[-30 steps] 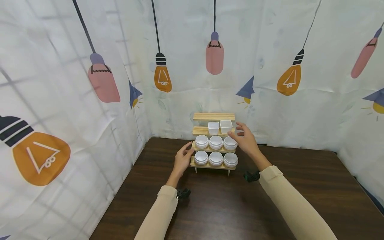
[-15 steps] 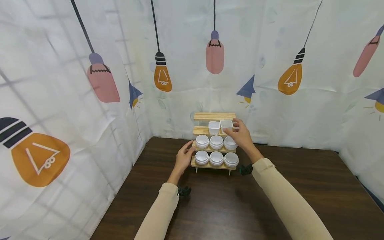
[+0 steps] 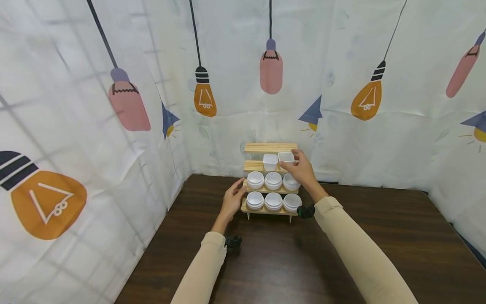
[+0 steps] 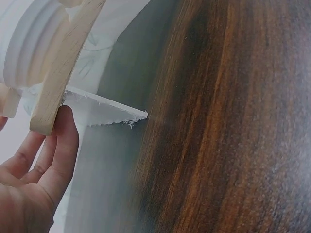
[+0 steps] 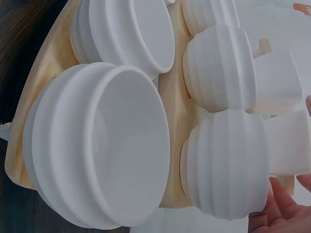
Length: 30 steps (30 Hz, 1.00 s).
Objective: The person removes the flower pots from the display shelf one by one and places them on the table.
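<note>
A tiered wooden stand (image 3: 271, 147) holds white pots. My left hand (image 3: 231, 202) grips its left side; in the left wrist view, the fingers (image 4: 65, 138) rest against the end of a wooden slat (image 4: 60, 73) above a clear leg (image 4: 104, 107). With thumb and fingers, my right hand (image 3: 303, 169) holds the right-hand square white pot (image 3: 286, 157) on the second tier from the top. Another square pot (image 3: 270, 162) stands just left of it. Ridged round white pots (image 5: 97, 145) fill the two lower tiers. The right hand partly covers the rightmost one of the upper row.
The stand is on a dark brown wooden table (image 3: 265, 266). A white curtain (image 3: 231, 84) printed with lamps hangs close behind the stand and along the left side. Black straps (image 3: 306, 211) sit at both wrists.
My right hand has moved left from beside the stand and closed round the right square pot. The left hand has stayed at the stand's left side.
</note>
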Motion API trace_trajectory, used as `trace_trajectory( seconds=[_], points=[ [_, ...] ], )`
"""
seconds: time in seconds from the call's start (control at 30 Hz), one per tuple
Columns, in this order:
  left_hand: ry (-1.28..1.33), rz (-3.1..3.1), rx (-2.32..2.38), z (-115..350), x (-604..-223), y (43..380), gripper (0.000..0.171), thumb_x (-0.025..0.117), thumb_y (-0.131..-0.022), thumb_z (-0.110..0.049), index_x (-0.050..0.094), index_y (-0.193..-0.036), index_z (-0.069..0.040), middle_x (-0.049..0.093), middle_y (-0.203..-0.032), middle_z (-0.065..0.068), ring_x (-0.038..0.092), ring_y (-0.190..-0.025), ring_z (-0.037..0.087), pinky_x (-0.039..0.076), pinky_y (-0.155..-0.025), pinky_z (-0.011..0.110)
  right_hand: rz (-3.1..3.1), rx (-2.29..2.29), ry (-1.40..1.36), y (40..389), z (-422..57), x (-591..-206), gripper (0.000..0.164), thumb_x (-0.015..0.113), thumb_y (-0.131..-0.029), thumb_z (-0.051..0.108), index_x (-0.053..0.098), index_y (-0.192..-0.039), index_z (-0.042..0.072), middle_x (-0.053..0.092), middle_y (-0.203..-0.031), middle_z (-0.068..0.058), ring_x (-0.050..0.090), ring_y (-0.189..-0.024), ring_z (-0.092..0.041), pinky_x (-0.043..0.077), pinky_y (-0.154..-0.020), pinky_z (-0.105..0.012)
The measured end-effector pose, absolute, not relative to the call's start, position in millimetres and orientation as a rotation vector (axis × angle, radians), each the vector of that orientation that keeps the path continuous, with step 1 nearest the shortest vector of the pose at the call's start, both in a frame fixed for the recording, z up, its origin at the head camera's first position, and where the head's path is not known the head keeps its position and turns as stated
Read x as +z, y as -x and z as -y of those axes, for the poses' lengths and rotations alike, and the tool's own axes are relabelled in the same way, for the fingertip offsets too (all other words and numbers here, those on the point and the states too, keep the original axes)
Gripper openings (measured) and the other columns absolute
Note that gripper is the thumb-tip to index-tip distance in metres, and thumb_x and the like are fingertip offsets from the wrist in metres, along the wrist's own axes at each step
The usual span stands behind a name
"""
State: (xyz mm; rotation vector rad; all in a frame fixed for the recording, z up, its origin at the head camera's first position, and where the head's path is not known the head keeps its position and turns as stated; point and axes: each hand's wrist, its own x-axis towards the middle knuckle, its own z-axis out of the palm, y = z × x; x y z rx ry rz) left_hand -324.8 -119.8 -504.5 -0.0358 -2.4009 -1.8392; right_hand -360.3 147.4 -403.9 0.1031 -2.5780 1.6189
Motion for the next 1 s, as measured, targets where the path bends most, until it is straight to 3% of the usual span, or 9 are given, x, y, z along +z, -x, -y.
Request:
trace_trajectory(
  seconds=[0.2, 0.57, 1.0],
  points=[
    [0.046, 2.354, -1.899, 117.6, -506.7, 323.5, 0.045, 0.056, -0.106, -0.033, 0.054, -0.151, -0.024, 0.069, -0.115, 0.016, 0.06, -0.1, 0.02, 0.048, -0.082, 0.031, 2.588, 1.593, -0.085, 362.5, -145.7, -404.6, 0.081, 0.074, -0.094, 0.04, 0.033, -0.159, 0.013, 0.039, -0.156, -0.024, 0.047, -0.137, -0.041, 0.044, -0.109, -0.055],
    [0.037, 2.293, -2.004, 115.7, -509.5, 324.4, 0.045, 0.056, -0.107, -0.031, 0.053, -0.151, -0.027, 0.064, -0.132, 0.016, 0.062, -0.115, 0.025, 0.049, -0.104, 0.048, 2.557, 1.61, -0.029, 361.8, -143.3, -403.1, 0.076, 0.074, -0.093, 0.038, 0.037, -0.154, 0.012, 0.042, -0.154, -0.022, 0.047, -0.136, -0.04, 0.044, -0.108, -0.055],
    [0.079, 2.273, -2.078, 117.3, -503.0, 322.5, 0.05, 0.055, -0.108, -0.024, 0.046, -0.155, -0.013, 0.061, -0.138, 0.021, 0.063, -0.114, 0.025, 0.046, -0.107, 0.054, 2.54, 1.631, 0.013, 359.9, -144.0, -402.5, 0.076, 0.073, -0.094, 0.036, 0.035, -0.155, 0.012, 0.048, -0.146, -0.02, 0.055, -0.127, -0.037, 0.049, -0.101, -0.05]
  ],
)
